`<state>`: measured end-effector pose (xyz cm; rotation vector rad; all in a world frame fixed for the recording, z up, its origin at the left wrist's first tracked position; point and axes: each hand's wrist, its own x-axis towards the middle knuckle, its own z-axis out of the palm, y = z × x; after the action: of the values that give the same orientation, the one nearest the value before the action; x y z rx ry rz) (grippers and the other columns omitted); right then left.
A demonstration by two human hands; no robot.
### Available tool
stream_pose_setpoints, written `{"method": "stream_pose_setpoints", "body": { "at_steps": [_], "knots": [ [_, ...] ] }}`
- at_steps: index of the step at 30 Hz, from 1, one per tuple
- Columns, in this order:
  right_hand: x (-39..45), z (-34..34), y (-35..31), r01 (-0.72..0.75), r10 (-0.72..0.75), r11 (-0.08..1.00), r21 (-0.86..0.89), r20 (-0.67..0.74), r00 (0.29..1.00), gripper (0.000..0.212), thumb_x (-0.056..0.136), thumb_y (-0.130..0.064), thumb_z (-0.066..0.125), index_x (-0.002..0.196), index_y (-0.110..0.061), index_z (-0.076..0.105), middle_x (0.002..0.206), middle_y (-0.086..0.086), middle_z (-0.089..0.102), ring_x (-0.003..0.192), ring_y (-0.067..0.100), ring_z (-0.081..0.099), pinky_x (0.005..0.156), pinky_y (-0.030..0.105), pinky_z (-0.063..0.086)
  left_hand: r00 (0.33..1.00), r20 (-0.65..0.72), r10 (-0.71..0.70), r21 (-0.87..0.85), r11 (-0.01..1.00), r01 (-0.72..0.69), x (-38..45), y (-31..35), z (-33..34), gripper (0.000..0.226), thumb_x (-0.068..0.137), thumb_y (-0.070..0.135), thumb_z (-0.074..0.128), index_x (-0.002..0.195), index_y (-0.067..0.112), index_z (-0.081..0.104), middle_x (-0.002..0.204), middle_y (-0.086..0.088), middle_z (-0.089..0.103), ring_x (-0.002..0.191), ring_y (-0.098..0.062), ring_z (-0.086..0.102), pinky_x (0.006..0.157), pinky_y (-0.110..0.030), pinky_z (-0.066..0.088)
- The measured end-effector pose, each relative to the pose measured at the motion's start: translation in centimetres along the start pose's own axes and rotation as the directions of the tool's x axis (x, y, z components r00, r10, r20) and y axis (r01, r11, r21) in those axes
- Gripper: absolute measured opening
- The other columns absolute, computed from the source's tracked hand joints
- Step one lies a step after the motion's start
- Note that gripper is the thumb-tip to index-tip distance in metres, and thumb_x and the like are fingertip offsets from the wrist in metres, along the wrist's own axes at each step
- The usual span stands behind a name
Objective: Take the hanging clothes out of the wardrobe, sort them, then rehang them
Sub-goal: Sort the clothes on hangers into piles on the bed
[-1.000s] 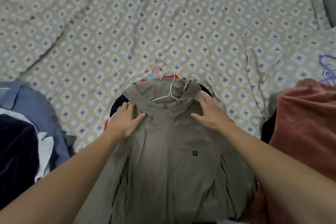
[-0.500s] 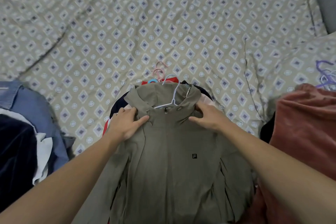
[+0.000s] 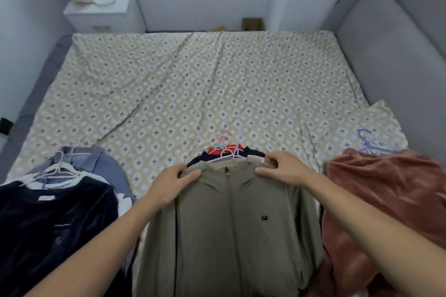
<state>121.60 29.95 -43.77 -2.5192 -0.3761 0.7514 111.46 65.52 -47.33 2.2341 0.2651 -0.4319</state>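
Jacket: an olive-green zip-front jacket of smooth, thin woven cloth [image 3: 231,219] lay front-up at the middle of the bed's near edge, topmost on a stack of hangered garments, probably one sorted group.
Left hand: the left hand [image 3: 166,185] pinched the left shoulder seam.
Right hand: the right hand [image 3: 284,169] gripped the right shoulder, well apart, likely squaring the jacket on its white wire-thin hanger [image 3: 231,154].
Left pile: a dark navy velvety top [image 3: 53,224] over blue denim, near left corner.
Right pile: a rust-pink plush garment [image 3: 386,200], near right corner.
Bed: a beige diamond-print sheet [image 3: 193,79], creased.
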Motion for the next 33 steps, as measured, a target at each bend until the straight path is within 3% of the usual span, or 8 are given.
{"method": "stream_pose_setpoints", "body": {
  "at_steps": [7,13,18,22,26,30,33],
  "knots": [
    [-9.3,-5.7,-11.2,0.050,-0.064,0.995,-0.086,-0.169,0.984,0.056,0.084,-0.068,0.066,0.068,-0.019,0.044,0.066,-0.002,0.056,0.067,0.021,0.055,0.072,0.043,0.049,0.982,-0.085,0.171,-0.051,0.983,-0.176,-9.2,5.3,-9.7,0.064,0.085,0.084,0.049,0.068,0.023,0.037,0.062,0.006,0.039,0.061,-0.015,0.042,0.063,-0.041,0.028],
    [-14.3,-9.7,-20.7,0.132,-0.183,0.979,-0.158,-0.371,0.910,0.050,0.086,-0.063,0.071,0.073,-0.020,0.050,0.066,-0.003,0.058,0.066,0.016,0.056,0.070,0.040,0.048,0.930,-0.243,0.276,0.011,0.959,-0.282,-15.1,8.7,-18.4,0.064,0.084,0.082,0.051,0.066,0.023,0.036,0.060,0.006,0.038,0.059,-0.016,0.043,0.062,-0.041,0.028],
    [-16.4,-10.7,-26.4,0.228,-0.305,0.949,-0.218,-0.446,0.841,0.039,0.087,-0.065,0.068,0.091,-0.029,0.056,0.070,-0.008,0.058,0.070,0.013,0.057,0.065,0.038,0.044,0.873,-0.387,0.296,0.096,0.955,-0.281,-19.7,9.8,-24.2,0.067,0.080,0.083,0.051,0.063,0.020,0.036,0.054,0.008,0.037,0.057,-0.017,0.042,0.060,-0.041,0.030],
    [-17.5,-10.1,-30.5,0.276,-0.401,0.911,-0.305,-0.505,0.764,0.043,0.088,-0.071,0.062,0.084,-0.029,0.060,0.069,-0.010,0.058,0.072,0.018,0.056,0.064,0.036,0.037,0.814,-0.498,0.299,0.175,0.954,-0.243,-24.4,9.5,-27.1,0.062,0.081,0.077,0.053,0.063,0.020,0.036,0.057,0.004,0.040,0.058,-0.018,0.043,0.059,-0.041,0.030],
    [-19.4,-8.3,-34.0,0.330,-0.433,0.901,-0.280,-0.569,0.699,0.045,0.088,-0.068,0.064,0.070,-0.029,0.052,0.066,-0.009,0.057,0.069,0.018,0.054,0.061,0.036,0.033,0.761,-0.542,0.356,0.266,0.932,-0.247,-28.4,8.6,-30.2,0.063,0.086,0.075,0.052,0.066,0.016,0.037,0.066,0.000,0.045,0.066,-0.020,0.046,0.063,-0.045,0.036],
    [-21.6,-6.5,-38.8,0.370,-0.472,0.881,-0.294,-0.585,0.660,0.047,0.090,-0.068,0.061,0.071,-0.025,0.056,0.067,-0.008,0.058,0.071,0.017,0.055,0.061,0.037,0.038,0.691,-0.601,0.401,0.307,0.914,-0.264,-32.7,6.6,-33.4,0.067,0.091,0.068,0.056,0.069,0.006,0.042,0.069,-0.010,0.049,0.068,-0.022,0.048,0.062,-0.046,0.037],
    [-23.0,-5.1,-43.0,0.411,-0.526,0.850,-0.330,-0.573,0.628,0.047,0.091,-0.070,0.057,0.073,-0.026,0.057,0.068,-0.010,0.058,0.073,0.017,0.057,0.062,0.038,0.043,0.659,-0.641,0.394,0.314,0.918,-0.243,-35.8,4.4,-36.1,0.072,0.086,0.075,0.050,0.071,0.005,0.047,0.063,-0.006,0.049,0.064,-0.022,0.049,0.059,-0.041,0.034]
  ]
}}
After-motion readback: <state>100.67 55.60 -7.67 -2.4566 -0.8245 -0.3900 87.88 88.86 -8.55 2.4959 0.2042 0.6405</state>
